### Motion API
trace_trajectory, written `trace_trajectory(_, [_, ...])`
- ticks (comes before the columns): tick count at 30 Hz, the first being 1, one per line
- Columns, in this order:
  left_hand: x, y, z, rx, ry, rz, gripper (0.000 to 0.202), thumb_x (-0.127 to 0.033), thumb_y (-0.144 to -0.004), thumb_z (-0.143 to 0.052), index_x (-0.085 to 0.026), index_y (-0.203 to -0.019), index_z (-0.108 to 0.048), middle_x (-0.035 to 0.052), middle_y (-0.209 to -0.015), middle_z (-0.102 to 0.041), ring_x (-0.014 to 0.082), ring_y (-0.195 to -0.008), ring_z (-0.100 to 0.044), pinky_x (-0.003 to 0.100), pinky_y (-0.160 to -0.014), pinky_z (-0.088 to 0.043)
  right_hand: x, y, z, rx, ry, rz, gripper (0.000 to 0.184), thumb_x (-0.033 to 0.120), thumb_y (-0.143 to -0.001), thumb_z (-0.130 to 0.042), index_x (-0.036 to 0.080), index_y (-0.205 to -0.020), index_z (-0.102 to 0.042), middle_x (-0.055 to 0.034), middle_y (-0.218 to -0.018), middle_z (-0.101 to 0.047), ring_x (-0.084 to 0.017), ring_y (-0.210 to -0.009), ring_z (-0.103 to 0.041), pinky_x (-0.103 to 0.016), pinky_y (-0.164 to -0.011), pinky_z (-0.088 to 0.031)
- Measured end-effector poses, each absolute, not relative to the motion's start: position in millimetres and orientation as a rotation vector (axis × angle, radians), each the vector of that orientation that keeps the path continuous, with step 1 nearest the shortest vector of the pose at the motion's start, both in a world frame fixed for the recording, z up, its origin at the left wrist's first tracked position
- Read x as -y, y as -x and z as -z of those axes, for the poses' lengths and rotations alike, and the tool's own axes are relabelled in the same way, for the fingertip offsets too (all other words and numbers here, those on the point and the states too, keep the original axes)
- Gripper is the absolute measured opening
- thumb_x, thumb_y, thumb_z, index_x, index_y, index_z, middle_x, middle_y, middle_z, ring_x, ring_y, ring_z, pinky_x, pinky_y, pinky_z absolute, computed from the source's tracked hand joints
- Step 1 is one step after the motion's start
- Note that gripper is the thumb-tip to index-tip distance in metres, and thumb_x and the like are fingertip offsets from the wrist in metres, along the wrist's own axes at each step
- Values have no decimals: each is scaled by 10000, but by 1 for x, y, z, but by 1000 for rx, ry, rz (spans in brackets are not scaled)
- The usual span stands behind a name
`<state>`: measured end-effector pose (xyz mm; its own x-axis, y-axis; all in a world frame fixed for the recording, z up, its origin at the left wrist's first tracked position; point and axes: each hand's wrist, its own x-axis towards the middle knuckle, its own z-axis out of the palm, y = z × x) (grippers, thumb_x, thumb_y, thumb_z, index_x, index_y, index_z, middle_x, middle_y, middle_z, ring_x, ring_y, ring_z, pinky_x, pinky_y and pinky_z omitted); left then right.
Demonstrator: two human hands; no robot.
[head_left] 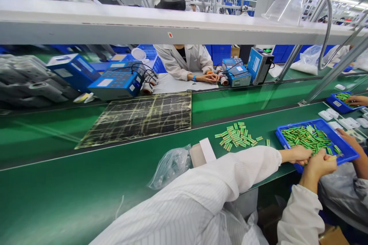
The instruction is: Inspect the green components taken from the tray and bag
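A blue plastic tray point(349, 157) full of small green batteries point(304, 138) stands at the right edge of the bench. My left hand point(300, 155) reaches across to the tray's near side, its fingers closed; what they hold is hidden. Beside it, almost touching, my right hand point(320, 164) is closed around a thin, pale yellow tool point(332, 158) whose grey tip points right, over the tray. Left of the tray, a loose pile of green batteries point(237, 136) lies on the green bench top.
A small white carton point(202, 153) and a clear plastic bag point(171, 166) lie by my left sleeve. Another person's hand point(349, 141) is at the tray's right side, near white plastic housings point(349, 123). A dark scratched board point(143, 116) lies beyond; a metal shelf point(184, 32) crosses above.
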<state>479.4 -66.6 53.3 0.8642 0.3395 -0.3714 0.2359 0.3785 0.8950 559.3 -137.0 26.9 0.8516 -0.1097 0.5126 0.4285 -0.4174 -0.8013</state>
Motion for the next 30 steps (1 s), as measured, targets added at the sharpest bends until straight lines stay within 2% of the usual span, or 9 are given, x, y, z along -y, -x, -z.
trace_trajectory(4, [69, -462, -57, -516, -1308, -86, 363, -277, -947, -527, -184, -597, -508, 23, -545, -515, 137, -496, -464, 270, -486, -382, 141, -541, -35, 306, 1904, 555, 355, 240, -781, -670, 278, -622, -355, 46, -580, -372, -176, -579, -347, -398, -684, -416])
trace_trajectory(7, [72, -430, -51, -483, -1465, -193, 401, -317, -974, -497, -192, -594, -506, 10, -523, -504, 151, -523, -498, 290, -558, -439, 145, -512, -33, 507, 1932, 450, 381, 352, -847, -685, 258, -614, -398, 47, -562, -388, -161, -552, -362, -351, -613, -332])
trace_trajectory(13, [93, -347, -9, -711, -1285, -570, 415, -407, -1066, -374, -188, -811, -617, 30, -737, -644, 177, -784, -586, 295, -776, -497, 153, -412, -13, 923, 1956, 184, 489, 554, -968, -580, 246, -628, -412, 31, -561, -429, -155, -570, -388, -320, -622, -321])
trace_trajectory(15, [98, -322, 5, -751, -1082, -707, 446, -477, -1064, -403, -184, -774, -573, 24, -736, -613, 154, -746, -542, 269, -725, -469, 152, -384, -3, 996, 1940, -43, 516, 632, -1012, -476, 239, -676, -477, -2, -604, -516, -178, -609, -453, -324, -635, -344])
trace_trajectory(17, [97, -297, 12, -773, -826, -720, 460, -545, -1015, -515, -201, -714, -470, -22, -646, -494, 113, -616, -428, 235, -590, -384, 146, -369, 5, 1074, 1896, -230, 555, 664, -1039, -370, 238, -706, -499, -27, -644, -562, -199, -642, -491, -333, -653, -356])
trace_trajectory(20, [86, -262, 16, -667, -487, -552, 502, -561, -957, -622, -229, -708, -339, -95, -574, -281, 71, -497, -212, 199, -477, -169, 129, -376, 13, 1127, 1929, -242, 518, 635, -1056, -339, 254, -717, -431, 1, -627, -493, -193, -628, -446, -337, -665, -339])
trace_trajectory(22, [78, -241, 15, -552, -387, -477, 481, -501, -961, -637, -225, -716, -328, -104, -574, -236, 63, -486, -160, 191, -472, -119, 114, -393, 16, 1108, 2056, -91, 453, 583, -1050, -398, 264, -729, -375, 14, -646, -442, -191, -638, -409, -341, -676, -325])
trace_trajectory(26, [67, -211, 16, -444, -389, -444, 475, -457, -947, -685, -206, -710, -359, -82, -602, -273, 67, -537, -303, 173, -494, -205, 82, -423, 20, 1179, 2303, 115, 350, 477, -966, -593, 262, -793, -378, -53, -828, -520, -232, -784, -482, -364, -750, -375])
trace_trajectory(30, [61, -199, 15, -448, -415, -440, 444, -454, -887, -749, -192, -744, -420, -64, -652, -353, 67, -583, -375, 170, -510, -234, 68, -428, 26, 1303, 2285, 105, 233, 301, -927, -574, 260, -813, -375, -86, -892, -535, -255, -859, -511, -388, -814, -406])
